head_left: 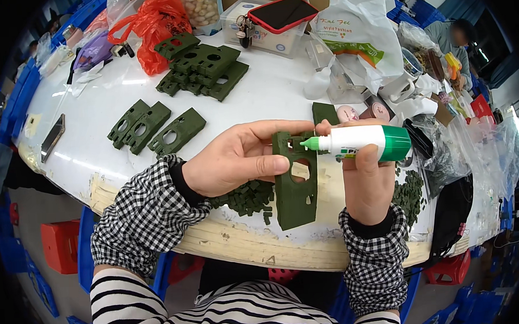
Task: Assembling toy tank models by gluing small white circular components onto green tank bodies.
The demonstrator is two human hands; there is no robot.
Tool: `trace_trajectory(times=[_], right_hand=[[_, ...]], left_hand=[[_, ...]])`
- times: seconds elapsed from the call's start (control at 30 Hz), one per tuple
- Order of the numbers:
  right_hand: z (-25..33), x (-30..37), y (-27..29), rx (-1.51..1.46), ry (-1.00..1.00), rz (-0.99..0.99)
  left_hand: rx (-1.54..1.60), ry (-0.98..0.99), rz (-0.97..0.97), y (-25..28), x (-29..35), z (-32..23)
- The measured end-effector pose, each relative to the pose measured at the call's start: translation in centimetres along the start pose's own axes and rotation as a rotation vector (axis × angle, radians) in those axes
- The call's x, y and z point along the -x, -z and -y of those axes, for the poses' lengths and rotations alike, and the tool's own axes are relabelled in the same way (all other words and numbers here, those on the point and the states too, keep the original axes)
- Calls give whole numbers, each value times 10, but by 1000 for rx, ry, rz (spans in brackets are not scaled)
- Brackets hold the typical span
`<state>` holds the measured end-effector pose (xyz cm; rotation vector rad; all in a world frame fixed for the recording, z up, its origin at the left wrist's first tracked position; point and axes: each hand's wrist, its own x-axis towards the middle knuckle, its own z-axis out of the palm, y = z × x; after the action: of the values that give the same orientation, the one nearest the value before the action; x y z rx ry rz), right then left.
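My left hand (pixel 236 157) grips a dark green plastic model hull (pixel 296 204) by its upper end, thumb on the near face. Round and oval openings pierce the hull. In my right hand (pixel 369 185) lies a white glue bottle (pixel 358 140) with a green base, held on its side. Its green nozzle points left, at the hull's upper end; whether it touches cannot be made out. Below my left hand is a heap of small green parts (pixel 251 199). More small green parts (pixel 410 198) lie right of my right wrist.
Several similar hulls lie in a row (pixel 146 128) at left and in a stack (pixel 207 68) farther back. Behind are a red plastic bag (pixel 152 32), a clear box (pixel 268 41) carrying a phone (pixel 282 14), and a white bag (pixel 355 28). Clutter lines the right, where another person (pixel 450 40) sits.
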<state>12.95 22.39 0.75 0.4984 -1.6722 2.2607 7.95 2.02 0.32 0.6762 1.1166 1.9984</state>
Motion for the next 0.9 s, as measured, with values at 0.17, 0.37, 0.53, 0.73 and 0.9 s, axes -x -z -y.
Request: trace_trajectory(times=[0.17, 0.37, 0.53, 0.73, 0.9], right_hand=[[-4, 2, -2, 33, -9, 16], [-4, 1, -1, 69, 13, 24], [-5, 2, -1, 82, 11, 17], [-3, 2, -1, 107, -20, 26], [0, 2, 0, 196, -27, 80]], left_hand=[[-4, 34, 40, -1, 0, 0], [-17, 36, 20, -1, -1, 0], [-20, 37, 15, 1, 0, 2], [-25, 34, 1, 0, -1, 3], [-33, 25, 8, 1, -1, 4]])
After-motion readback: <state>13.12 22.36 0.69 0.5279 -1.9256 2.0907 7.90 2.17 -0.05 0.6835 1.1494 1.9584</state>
